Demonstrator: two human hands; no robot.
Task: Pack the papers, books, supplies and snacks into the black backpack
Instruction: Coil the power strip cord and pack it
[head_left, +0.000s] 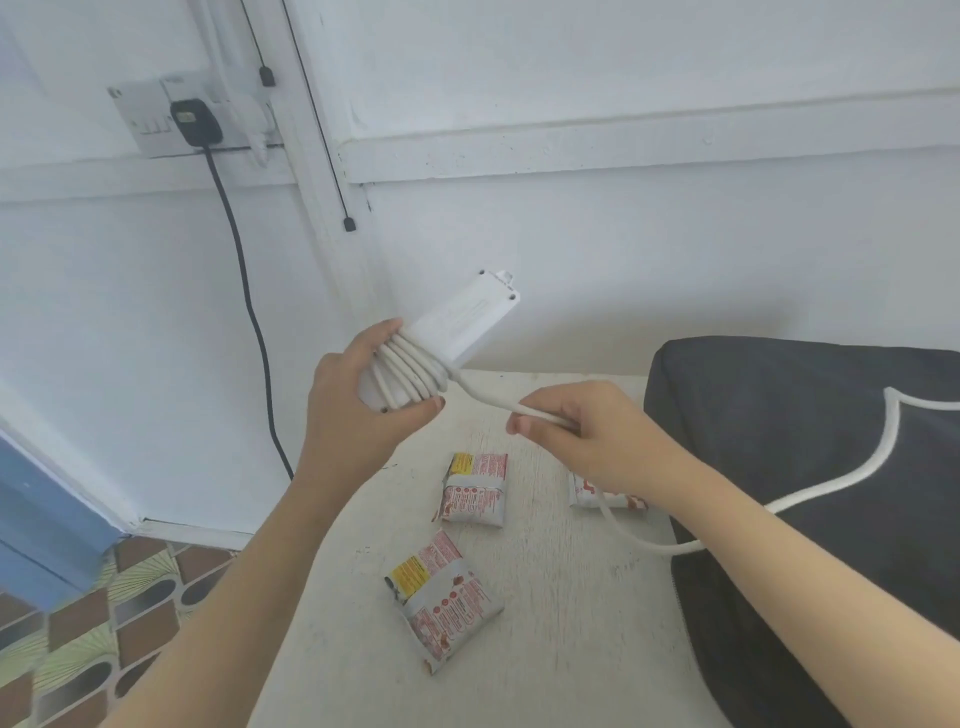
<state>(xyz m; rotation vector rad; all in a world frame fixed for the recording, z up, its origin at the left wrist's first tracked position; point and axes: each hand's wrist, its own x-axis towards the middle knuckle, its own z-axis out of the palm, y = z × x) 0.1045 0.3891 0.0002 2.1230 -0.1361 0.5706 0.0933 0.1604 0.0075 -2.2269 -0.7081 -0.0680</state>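
1. The white power strip is held in the air at mid-frame. Its long axis slants from lower left to upper right.
2. Its cord is coiled round the strip's lower end, crosswise to that axis. The free length leaves the coils toward the lower right.
3. The left hand grips the coiled end, fingers and thumb curled round strip and loops.
4. The right hand, just right of the coils, pinches the free cord and is nearer the slack.
5. The slack trails under the right wrist and across the black backpack at the right of the frame.
6. Snack packets lie on the table below the hands. The next loop likely has to go crosswise too.
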